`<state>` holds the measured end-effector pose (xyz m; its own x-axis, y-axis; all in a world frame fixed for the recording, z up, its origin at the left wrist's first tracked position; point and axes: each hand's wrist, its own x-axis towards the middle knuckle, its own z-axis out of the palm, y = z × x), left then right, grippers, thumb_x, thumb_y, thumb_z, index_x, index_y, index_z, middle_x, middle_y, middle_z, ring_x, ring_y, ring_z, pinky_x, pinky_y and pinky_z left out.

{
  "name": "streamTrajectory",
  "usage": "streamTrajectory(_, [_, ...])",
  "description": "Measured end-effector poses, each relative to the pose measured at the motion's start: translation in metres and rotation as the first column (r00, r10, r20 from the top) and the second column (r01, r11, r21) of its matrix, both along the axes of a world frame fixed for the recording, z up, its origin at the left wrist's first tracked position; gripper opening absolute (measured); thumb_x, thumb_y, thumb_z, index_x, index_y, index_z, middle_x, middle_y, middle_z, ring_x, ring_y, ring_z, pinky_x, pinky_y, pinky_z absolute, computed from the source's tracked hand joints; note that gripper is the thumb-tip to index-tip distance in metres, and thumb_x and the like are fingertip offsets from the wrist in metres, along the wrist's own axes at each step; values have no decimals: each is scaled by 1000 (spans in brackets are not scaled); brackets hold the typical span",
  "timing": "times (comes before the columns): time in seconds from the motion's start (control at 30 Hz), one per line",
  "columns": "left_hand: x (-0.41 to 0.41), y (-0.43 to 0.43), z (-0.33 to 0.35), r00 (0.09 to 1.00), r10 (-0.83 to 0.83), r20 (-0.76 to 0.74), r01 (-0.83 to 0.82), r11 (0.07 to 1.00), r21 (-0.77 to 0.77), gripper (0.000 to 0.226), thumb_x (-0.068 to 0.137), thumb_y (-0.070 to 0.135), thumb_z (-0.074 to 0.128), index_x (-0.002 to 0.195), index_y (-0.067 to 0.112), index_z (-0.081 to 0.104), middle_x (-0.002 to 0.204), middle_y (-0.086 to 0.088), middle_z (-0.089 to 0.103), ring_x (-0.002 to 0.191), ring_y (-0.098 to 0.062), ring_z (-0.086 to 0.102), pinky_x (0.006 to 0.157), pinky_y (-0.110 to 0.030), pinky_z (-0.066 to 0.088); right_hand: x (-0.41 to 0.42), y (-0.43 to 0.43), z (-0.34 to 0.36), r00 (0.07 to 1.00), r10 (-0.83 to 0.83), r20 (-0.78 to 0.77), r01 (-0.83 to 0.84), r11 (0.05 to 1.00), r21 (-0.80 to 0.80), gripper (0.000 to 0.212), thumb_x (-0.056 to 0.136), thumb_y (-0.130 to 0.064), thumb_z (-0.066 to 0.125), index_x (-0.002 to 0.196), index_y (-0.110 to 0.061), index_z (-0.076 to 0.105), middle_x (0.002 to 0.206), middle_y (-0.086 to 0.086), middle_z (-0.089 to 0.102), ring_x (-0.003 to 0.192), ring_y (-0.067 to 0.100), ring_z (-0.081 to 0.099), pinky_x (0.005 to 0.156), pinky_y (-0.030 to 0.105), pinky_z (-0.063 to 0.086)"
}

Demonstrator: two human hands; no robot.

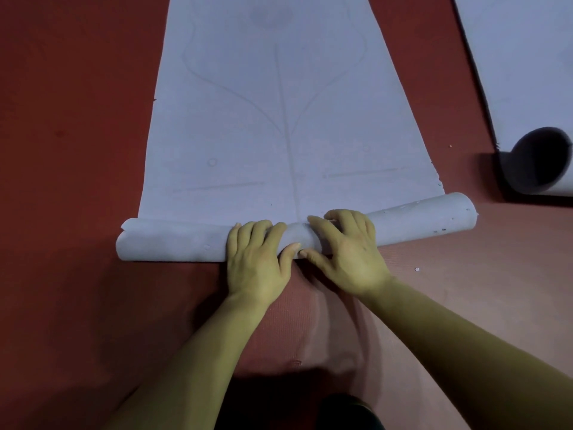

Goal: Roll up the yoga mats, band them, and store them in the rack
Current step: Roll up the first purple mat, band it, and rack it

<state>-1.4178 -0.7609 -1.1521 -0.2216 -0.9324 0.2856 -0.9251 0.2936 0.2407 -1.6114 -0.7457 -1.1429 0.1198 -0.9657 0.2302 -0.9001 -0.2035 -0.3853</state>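
Right now your grip is two-handed and close together. Your left hand and right hand sit side by side at the middle of the roll. The fingers curve over its top and far side, and the thumbs press against the near side, their tips almost touching. Both hands are clamped on the roll, not lying flat on it.

The roll runs left to right across you, so its long axis is crosswise to your arms. Everything left to roll lies straight ahead of the grip, where the flat length of the yoga mat stretches away from you on the red floor. As I judge it, the push goes forward, away from your body, and neither hand is nearer the work than the other.

Watch the axis, though, because it is not square to the mat. The right end sits farther from you than the left and looks fatter and looser. The left end shows a lip of mat edge not tucked in. With both hands at the centre, the two ends are unheld. I think the skew may grow into a cone unless you spread your hands outward or hold the right side back.

Well off to your right lies a second mat, flat, with its near end curled into an open tube. It does not touch this one. No band or rack shows.
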Motion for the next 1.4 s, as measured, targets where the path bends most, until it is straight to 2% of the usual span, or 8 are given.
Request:
streamTrajectory(0.17, [0,-11,5,1000,-14,25,14,1000,14,49,95,53,42,117,19,69,113,-1,67,109,-25,61,114,-43,24,2,-7,0,999,13,42,-12,1000,-11,59,89,-69,55,121,-22,69,113,-1,58,108,21,50,105,40,31])
streamTrajectory(0.33, [6,1,-2,999,-30,-41,27,996,-86,42,97,44,52,126,16,65,129,-9,61,122,-31,54,117,-48,28,-2,-11,-4,999,19,34,-18,1000,-20,55,92,-66,52,120,-22,71,110,-1,59,108,22,52,105,37,28])
streamTrajectory(0.5, [5,-8,-5,999,-24,-31,21,994,-110,34,96,40,55,117,17,70,120,-6,64,114,-29,57,114,-47,31,0,-20,-2,1000,15,15,-15,1000,-27,54,92,-63,53,118,-19,72,107,1,61,104,26,56,103,35,27])
streamTrajectory(0.63, [3,-17,-5,999,-5,-44,0,994,-108,36,96,40,52,115,17,71,115,-3,65,110,-25,52,112,-47,34,5,-16,1,1000,-9,4,10,999,-39,56,90,-64,59,120,-19,68,114,0,61,109,23,55,110,44,31])
streamTrajectory(0.7, [2,-19,-4,999,7,-44,-11,994,-105,36,96,41,51,116,17,71,114,-3,65,110,-24,52,112,-47,34,7,-12,-3,1000,-6,11,7,999,-50,53,90,-62,62,121,-18,67,116,0,60,111,23,55,115,47,27])
streamTrajectory(1.0, [14,-14,-9,999,-3,-35,0,997,-82,48,95,48,50,128,16,65,135,0,62,130,-26,48,120,-44,16,2,-27,-5,998,14,56,-12,999,-35,52,91,-60,57,118,-18,71,112,-2,64,106,23,57,113,45,28])
streamTrajectory(1.23, [8,-31,-2,999,27,-46,-30,998,-61,41,94,45,53,121,18,68,122,1,66,118,-26,55,117,-43,23,8,-30,0,1000,-8,27,10,999,-47,63,86,-68,59,121,-17,67,119,-1,63,114,22,56,117,48,24])
streamTrajectory(1.4, [11,-32,-3,1000,-16,-25,14,997,-76,45,97,46,51,130,18,65,131,0,63,123,-27,54,118,-47,26,7,-38,-3,999,-15,52,16,1000,-19,60,85,-69,57,114,-19,71,112,-3,65,109,21,57,114,43,22])
